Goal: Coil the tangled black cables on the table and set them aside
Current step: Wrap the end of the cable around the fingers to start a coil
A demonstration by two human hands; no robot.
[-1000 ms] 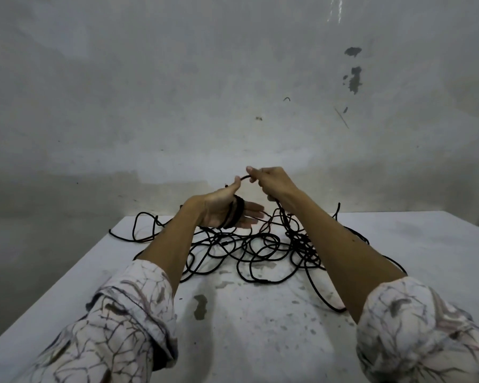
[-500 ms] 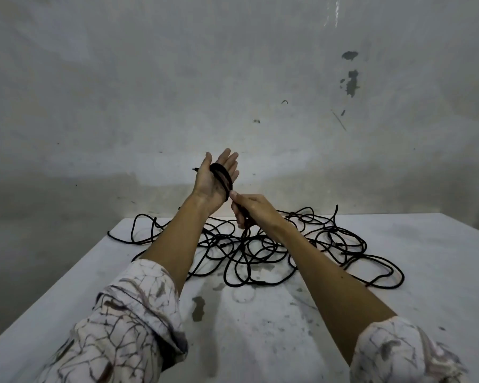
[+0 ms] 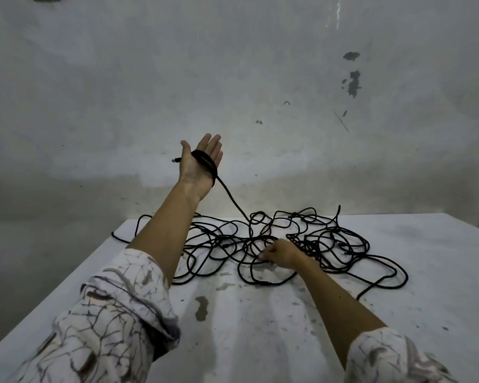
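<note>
Going left to right: the left hand (image 3: 200,161) was raised well above the table (image 3: 440,258) at about 11 o'clock, palm facing the camera, fingers straight and relaxed, so that grip was open rather than clamping anything. A few black turns, the coil (image 3: 205,163), were wrapped around the palm, and a short plug end (image 3: 175,160) stuck out past the thumb toward 9 o'clock. From the heel of that hand one strand (image 3: 233,199) ran down toward 5 o'clock into the tangled cables (image 3: 315,241), which sprawled across the far middle of the table with their long spread running 9 to 3. The right hand (image 3: 277,254) was down in the heap, fingers curled at a loop, looked like it was pinching a strand, though the fingertips were too small to be sure which one. So the slack lay below and to the right of the coiling hand, and the right hand was clearly the nearer one to feed it up. My guess is most of the cable was not yet wound, and knots could snag the next pull.
</note>
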